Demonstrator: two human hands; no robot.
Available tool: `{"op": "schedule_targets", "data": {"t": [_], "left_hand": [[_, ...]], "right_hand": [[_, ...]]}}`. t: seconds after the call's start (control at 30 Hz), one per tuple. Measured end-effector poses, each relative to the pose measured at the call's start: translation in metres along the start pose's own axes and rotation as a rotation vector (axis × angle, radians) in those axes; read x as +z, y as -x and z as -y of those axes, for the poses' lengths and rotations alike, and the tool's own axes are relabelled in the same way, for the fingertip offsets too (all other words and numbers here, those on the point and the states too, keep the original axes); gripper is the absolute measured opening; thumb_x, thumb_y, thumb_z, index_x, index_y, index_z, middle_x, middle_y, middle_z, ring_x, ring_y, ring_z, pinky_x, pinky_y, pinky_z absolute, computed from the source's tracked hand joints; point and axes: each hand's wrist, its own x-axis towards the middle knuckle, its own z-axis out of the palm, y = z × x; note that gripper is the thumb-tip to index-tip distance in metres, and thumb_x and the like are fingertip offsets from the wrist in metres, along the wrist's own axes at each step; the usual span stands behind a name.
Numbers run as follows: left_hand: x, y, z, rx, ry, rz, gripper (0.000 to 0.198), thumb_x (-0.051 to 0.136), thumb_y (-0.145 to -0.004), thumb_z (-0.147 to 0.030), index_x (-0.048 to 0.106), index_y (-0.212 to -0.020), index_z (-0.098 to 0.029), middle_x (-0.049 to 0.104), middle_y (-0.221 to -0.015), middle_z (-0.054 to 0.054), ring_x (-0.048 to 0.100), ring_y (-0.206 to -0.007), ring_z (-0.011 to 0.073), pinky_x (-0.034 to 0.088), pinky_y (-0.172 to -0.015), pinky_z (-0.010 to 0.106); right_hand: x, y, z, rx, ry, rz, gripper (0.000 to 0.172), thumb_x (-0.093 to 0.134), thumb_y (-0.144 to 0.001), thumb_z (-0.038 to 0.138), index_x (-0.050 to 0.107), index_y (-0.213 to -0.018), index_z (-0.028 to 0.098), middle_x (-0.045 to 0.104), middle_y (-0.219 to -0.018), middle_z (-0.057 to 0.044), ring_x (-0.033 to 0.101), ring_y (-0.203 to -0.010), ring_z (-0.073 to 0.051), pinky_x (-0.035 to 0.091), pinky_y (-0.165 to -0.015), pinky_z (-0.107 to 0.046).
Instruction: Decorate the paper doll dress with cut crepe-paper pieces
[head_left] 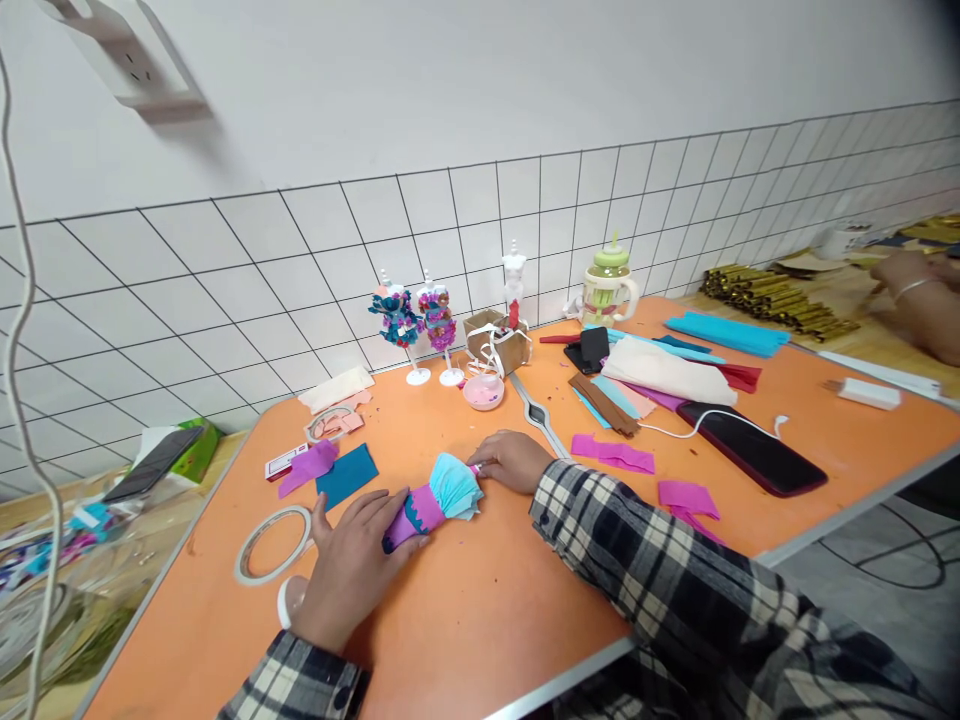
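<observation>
A small dress form dressed in purple and light-blue crepe paper [426,508] lies on its side in the middle of the orange table. My left hand [356,560] is closed around its purple part, where a dark-blue scalloped trim shows. A white round base [291,600] peeks out by my left wrist. At the other end, beside the gathered light-blue paper, my right hand [514,460] pinches the form's narrow pinkish-white tip, mostly hidden by the fingers. Left of my left hand lies a roll of white tape [274,545]. A dark teal paper piece [349,475] is beyond it.
Two decorated dress forms [397,320] and a bare white one [514,275] stand near the tiled wall, with a pink bowl [484,392]. Scissors-like grey tool [537,413], crepe strips [611,453], a phone [754,450] and a green-lidded cup [609,285] lie rightward. Another person's hand [919,290] is far right.
</observation>
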Motion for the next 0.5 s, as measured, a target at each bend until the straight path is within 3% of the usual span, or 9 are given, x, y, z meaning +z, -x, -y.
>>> {"op": "schedule_targets", "data": {"t": [0.13, 0.3, 0.4, 0.5], "left_hand": [[-0.015, 0.005, -0.008, -0.102, 0.136, -0.06, 0.067, 0.069, -0.073, -0.053, 0.055, -0.132, -0.025, 0.067, -0.123, 0.015, 0.055, -0.116, 0.0394, -0.002, -0.109, 0.064], [-0.078, 0.015, 0.022, -0.322, 0.528, -0.12, 0.063, 0.065, -0.074, -0.054, 0.052, -0.133, -0.039, 0.053, -0.142, 0.0, 0.037, -0.134, 0.0376, 0.017, -0.113, 0.052], [-0.1, 0.006, 0.043, -0.364, 0.613, 0.003, 0.072, 0.074, -0.066, -0.05, 0.051, -0.134, -0.042, 0.049, -0.145, -0.001, 0.029, -0.139, 0.0372, 0.011, -0.114, 0.053], [-0.087, -0.01, 0.046, -0.215, 0.91, 0.267, 0.088, 0.082, -0.058, -0.049, 0.047, -0.138, -0.037, 0.043, -0.149, 0.005, 0.03, -0.139, 0.0374, 0.02, -0.113, 0.051]], "right_hand": [[-0.007, -0.003, 0.004, 0.018, -0.067, -0.066, 0.024, 0.057, -0.088, 0.019, 0.071, -0.107, 0.019, 0.072, -0.103, -0.006, 0.065, -0.093, -0.017, 0.044, -0.079, -0.025], [-0.054, -0.022, 0.022, -0.083, -0.07, -0.131, 0.024, 0.054, -0.091, 0.018, 0.069, -0.11, 0.02, 0.071, -0.107, -0.004, 0.063, -0.098, -0.014, 0.042, -0.083, -0.022], [-0.088, -0.044, 0.045, -0.251, 0.052, -0.092, 0.021, 0.057, -0.089, 0.017, 0.07, -0.105, 0.022, 0.071, -0.102, -0.003, 0.062, -0.096, -0.016, 0.039, -0.079, -0.024], [-0.111, -0.067, 0.077, -0.415, 0.224, -0.019, 0.019, 0.055, -0.091, 0.017, 0.07, -0.101, 0.022, 0.071, -0.095, -0.003, 0.061, -0.088, -0.016, 0.036, -0.07, -0.025]]}}
